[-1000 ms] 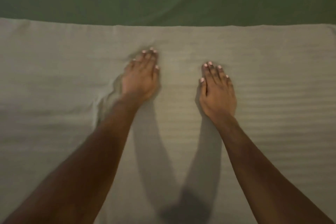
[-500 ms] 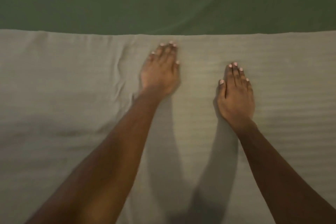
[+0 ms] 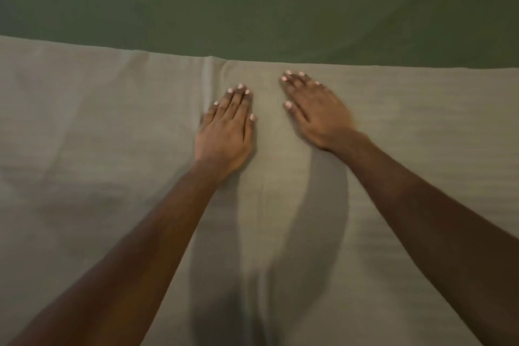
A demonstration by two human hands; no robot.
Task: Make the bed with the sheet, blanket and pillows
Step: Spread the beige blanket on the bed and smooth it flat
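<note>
At the far left, the pale beige striped blanket (image 3: pixel 84 126) lies spread over the bed, with soft, shallow wrinkles across its left part and a darker dip of shadow lower down. Its far edge runs across the view from left to right, and beyond that edge shows the dark green sheet (image 3: pixel 252 3), which fills the top of the view with only faint creases.

Moving right, a narrow raised fold (image 3: pixel 208 76) in the blanket runs from the far edge toward the person. Just beside that fold lies the left hand (image 3: pixel 226 132), palm down and flat on the blanket, fingers straight and held close together, gripping nothing. Its bare forearm stretches back to the lower left corner.

Between the two hands the blanket is smooth, and the shadows of both arms fall across it nearer the person.

To the right, the right hand (image 3: pixel 317 112) also rests palm down on the blanket, fingers extended and slightly fanned, angled toward the upper left, with its fingertips near the blanket's far edge. It pinches nothing. Right of it, the blanket's faint stripes run smoothly to the frame's edge.
</note>
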